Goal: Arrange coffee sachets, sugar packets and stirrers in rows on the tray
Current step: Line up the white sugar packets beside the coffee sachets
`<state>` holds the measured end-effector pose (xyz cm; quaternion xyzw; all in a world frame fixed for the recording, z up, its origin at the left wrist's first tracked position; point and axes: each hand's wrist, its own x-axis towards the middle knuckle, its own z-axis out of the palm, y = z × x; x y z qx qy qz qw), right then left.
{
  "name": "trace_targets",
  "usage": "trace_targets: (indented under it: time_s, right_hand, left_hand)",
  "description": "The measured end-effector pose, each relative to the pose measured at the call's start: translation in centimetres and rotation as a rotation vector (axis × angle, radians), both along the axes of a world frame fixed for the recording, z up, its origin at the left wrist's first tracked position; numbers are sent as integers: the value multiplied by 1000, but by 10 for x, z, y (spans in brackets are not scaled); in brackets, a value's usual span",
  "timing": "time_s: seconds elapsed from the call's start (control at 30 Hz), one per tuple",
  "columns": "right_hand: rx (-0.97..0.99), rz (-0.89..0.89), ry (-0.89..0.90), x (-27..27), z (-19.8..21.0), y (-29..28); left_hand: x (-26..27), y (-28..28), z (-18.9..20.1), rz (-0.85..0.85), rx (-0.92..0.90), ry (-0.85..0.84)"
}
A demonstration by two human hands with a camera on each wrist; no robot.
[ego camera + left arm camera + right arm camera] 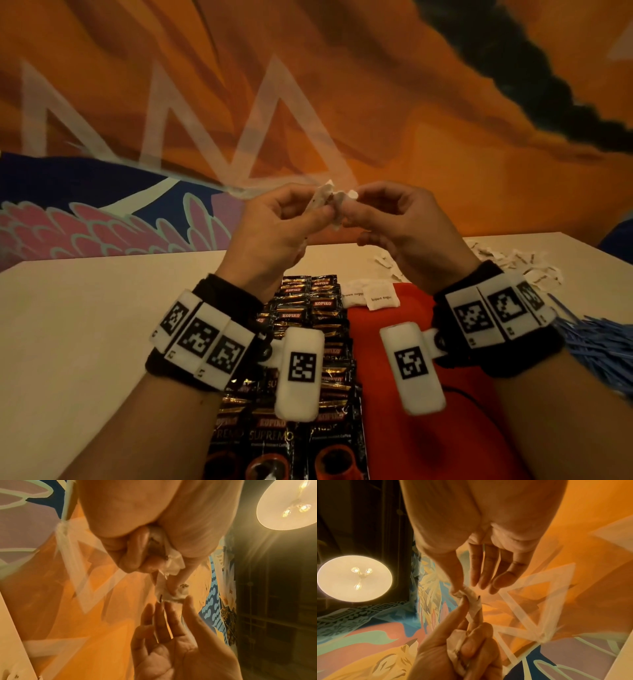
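Observation:
Both hands are raised above the table, close together. My left hand (320, 215) grips a small bunch of white sugar packets (327, 200), fingers curled round them (173, 563). My right hand (352, 209) pinches the end of one packet (473, 599) between thumb and forefinger; its other fingers (489, 568) are straight. Below lies an orange tray (397, 346) with rows of black Kopiko coffee sachets (308, 308) on its left side and two brown sugar packets (378, 297) at its far edge. Blue stirrers (596, 346) lie on the table to the right.
A loose heap of white sugar packets (507, 260) lies on the pale table (85, 325) at the far right, beyond the stirrers. A painted orange wall (411, 120) rises behind the table. A ceiling lamp (353, 578) shows in the wrist views.

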<state>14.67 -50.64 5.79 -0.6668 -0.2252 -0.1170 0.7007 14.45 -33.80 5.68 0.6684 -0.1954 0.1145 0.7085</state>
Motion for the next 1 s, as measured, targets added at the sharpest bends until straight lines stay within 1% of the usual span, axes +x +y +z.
trace_targets:
  time_s: [0.07, 0.17, 0.27, 0.4, 0.47, 0.53, 0.63, 0.77, 0.8, 0.87, 0.97, 1.0]
  right_hand:
    - [34, 0, -11, 1, -1, 2]
    - [32, -82, -52, 4, -2, 1]
    - [-49, -109, -61, 5, -3, 0]
    - [58, -72, -18, 4, -1, 2]
    - [-24, -9, 53, 3, -1, 1]
    - [-114, 30, 65, 1, -3, 4]
    - [-116, -29, 50, 2, -4, 4]
    - [-270, -68, 30, 5, -5, -2]
    - [-279, -76, 17, 5, -5, -2]
    - [-212, -105, -21, 4, -5, -1]
    - [0, -137, -33, 5, -4, 2]
    - [36, -155, -38, 6, -4, 3]
  left_hand:
    - [0, -3, -1, 29, 66, -1]
    - [-1, -5, -2, 48, 120, 3]
    - [-4, -8, 0, 27, 85, -6]
    - [-6, -11, 1, 29, -23, -7]
    - [-3, -10, 0, 45, -52, 9]
    - [-2, -8, -1, 71, -37, 14]
    - [-1, -7, -1, 86, 17, -7]
    - [0, -2, -2, 74, 150, -31]
    - [0, -2, -2, 85, 164, -42]
    - [-1, -3, -2, 116, 133, -58]
    - [-1, -5, 0, 114, 68, -31]
    - [-2, -5, 1, 102, 67, -12]
